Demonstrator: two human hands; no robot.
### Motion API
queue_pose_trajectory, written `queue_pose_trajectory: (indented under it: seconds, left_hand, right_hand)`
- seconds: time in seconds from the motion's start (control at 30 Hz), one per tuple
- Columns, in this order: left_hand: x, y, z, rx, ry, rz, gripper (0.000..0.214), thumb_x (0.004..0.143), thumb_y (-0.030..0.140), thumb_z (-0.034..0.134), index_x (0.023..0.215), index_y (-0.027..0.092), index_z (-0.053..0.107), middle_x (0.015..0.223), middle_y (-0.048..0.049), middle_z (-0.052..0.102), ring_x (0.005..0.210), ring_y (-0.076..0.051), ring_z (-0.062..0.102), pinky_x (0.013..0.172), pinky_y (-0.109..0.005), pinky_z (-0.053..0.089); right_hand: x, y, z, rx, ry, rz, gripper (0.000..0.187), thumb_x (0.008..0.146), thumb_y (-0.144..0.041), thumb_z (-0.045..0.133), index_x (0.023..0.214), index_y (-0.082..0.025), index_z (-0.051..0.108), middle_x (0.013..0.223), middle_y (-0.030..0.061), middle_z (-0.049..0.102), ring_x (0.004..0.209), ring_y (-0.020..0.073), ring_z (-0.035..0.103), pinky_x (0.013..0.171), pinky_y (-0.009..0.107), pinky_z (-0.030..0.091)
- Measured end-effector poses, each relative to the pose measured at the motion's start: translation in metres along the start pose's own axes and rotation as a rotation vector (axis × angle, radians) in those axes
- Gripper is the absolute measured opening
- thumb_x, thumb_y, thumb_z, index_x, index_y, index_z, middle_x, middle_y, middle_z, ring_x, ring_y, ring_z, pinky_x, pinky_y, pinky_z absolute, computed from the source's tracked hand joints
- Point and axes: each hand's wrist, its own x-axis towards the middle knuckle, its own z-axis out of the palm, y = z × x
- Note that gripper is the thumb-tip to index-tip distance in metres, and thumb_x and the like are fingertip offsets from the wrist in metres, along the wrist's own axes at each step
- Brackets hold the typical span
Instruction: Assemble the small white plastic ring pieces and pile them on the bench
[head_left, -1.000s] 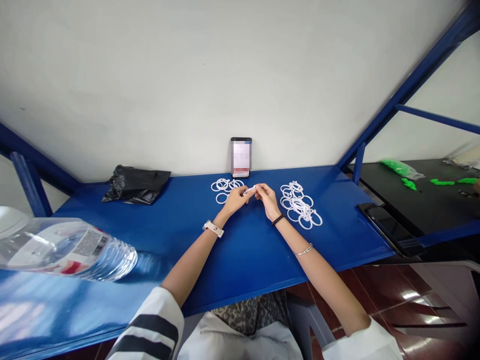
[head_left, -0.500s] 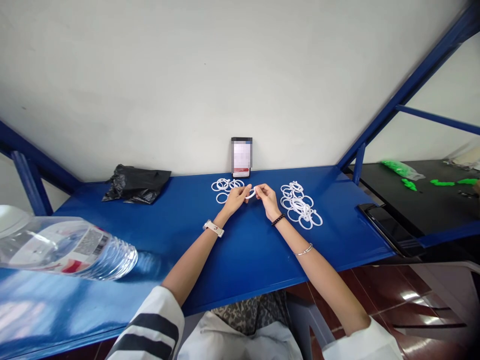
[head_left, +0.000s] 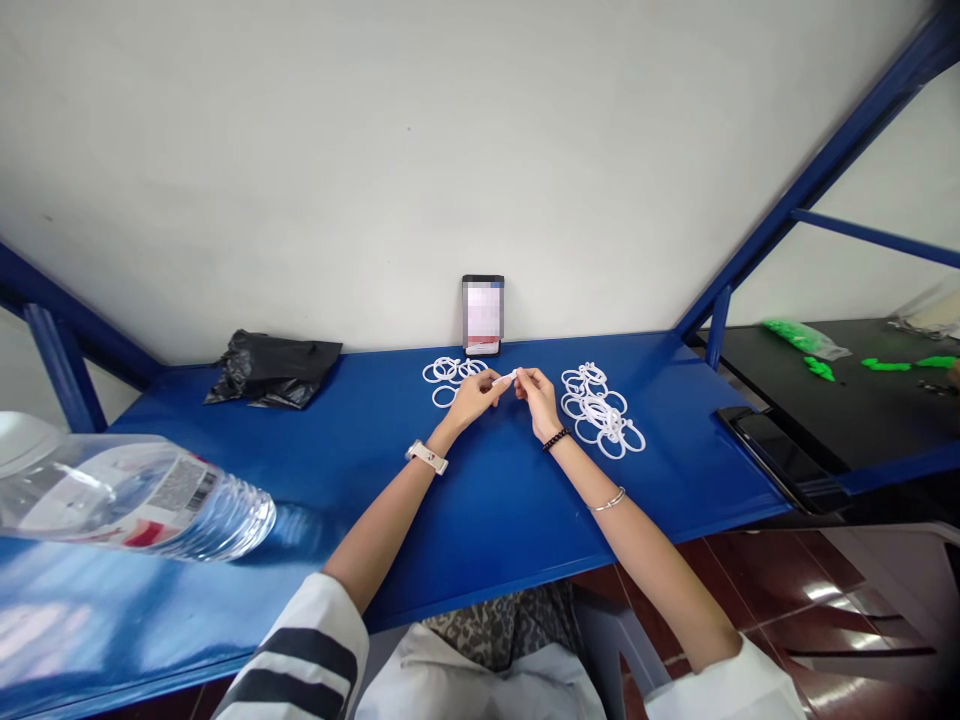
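Pinches a white ring [head_left: 505, 379] in left hand [head_left: 472, 399] and right hand [head_left: 538, 396] near the back edge of the table [head_left: 495, 500], between overlapping rings [head_left: 448, 377] and a ring pile [head_left: 598, 410].

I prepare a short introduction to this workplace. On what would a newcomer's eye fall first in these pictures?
Probably the large clear bottle at the far left, on the bright blue table. Next come the left hand and right hand near the centre, pinching a small white piece, with white rings lying to either side. Just behind the hands, a phone stands upright.
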Motion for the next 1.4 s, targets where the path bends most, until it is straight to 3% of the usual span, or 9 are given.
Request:
queue_pose_trajectory:
  seconds: [0.5,0.9,1.4]
  left_hand:
    - [0.004,-0.008,0.003,-0.135,0.058,-0.014,0.061,0.092,0.064,0.029,0.061,0.018,0.054,0.051,-0.0019,0.055,0.053,-0.014,0.053,0.060,-0.028,0.042]
    - [0.005,-0.009,0.003,-0.137,0.075,-0.021,0.063,0.093,0.063,0.025,0.059,0.017,0.053,0.050,-0.0025,0.054,0.053,-0.015,0.053,0.059,-0.029,0.043]
    - [0.007,-0.012,0.004,-0.220,0.085,-0.039,0.063,0.095,0.059,0.028,0.057,0.016,0.055,0.049,-0.0038,0.055,0.050,-0.015,0.052,0.057,-0.029,0.042]
  right_hand:
    - [-0.001,-0.001,0.001,-0.036,-0.107,0.020,0.033,0.071,-0.053,0.070,0.078,-0.021,0.062,0.067,-0.0014,0.060,0.060,0.0128,0.053,0.060,0.028,0.043]
    - [-0.003,-0.005,0.002,-0.011,-0.209,-0.077,0.032,0.076,-0.046,0.068,0.096,-0.022,0.064,0.080,0.0009,0.065,0.068,0.0138,0.057,0.063,0.028,0.044]
    - [-0.002,-0.002,0.001,0.036,-0.221,-0.082,0.031,0.075,-0.043,0.070,0.098,-0.022,0.067,0.090,0.0042,0.070,0.072,0.0152,0.060,0.064,0.029,0.045]
